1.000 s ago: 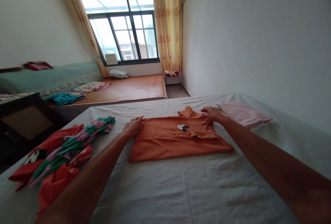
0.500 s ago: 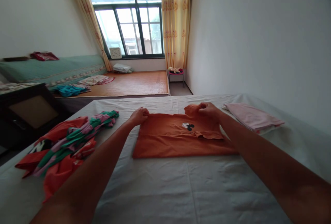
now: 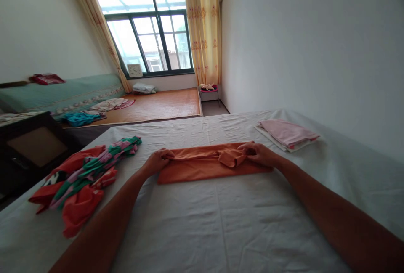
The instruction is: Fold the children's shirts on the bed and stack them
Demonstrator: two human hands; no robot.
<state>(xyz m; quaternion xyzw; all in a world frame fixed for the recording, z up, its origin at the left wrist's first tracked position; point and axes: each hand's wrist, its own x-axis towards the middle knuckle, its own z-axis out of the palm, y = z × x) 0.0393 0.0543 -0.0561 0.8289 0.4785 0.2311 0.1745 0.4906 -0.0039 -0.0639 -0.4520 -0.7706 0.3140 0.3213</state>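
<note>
An orange T-shirt (image 3: 192, 168) lies folded into a long strip on the white sheet (image 3: 186, 226) in front of me. My left hand (image 3: 159, 160) pinches its upper layer at the left end. At the right end my right hand (image 3: 257, 154) is closed on the same layer, next to a bunched, rolled bit of the cloth, perhaps a sleeve. The mouse print does not show in the folded shirt. Both forearms reach in from the bottom corners.
Crumpled red, green and pink clothing (image 3: 85, 176) lies on the left. Folded pink and white clothes (image 3: 288, 134) rest at the right, near the wall. Beyond are a mat-covered bed (image 3: 167, 104), a dark cabinet (image 3: 34, 142) and a small pink stool (image 3: 209, 89).
Both hands have brought the shirt's far edge toward me and folded it over, so the mouse print is covered and the shirt is narrower. The view has shifted slightly.
</note>
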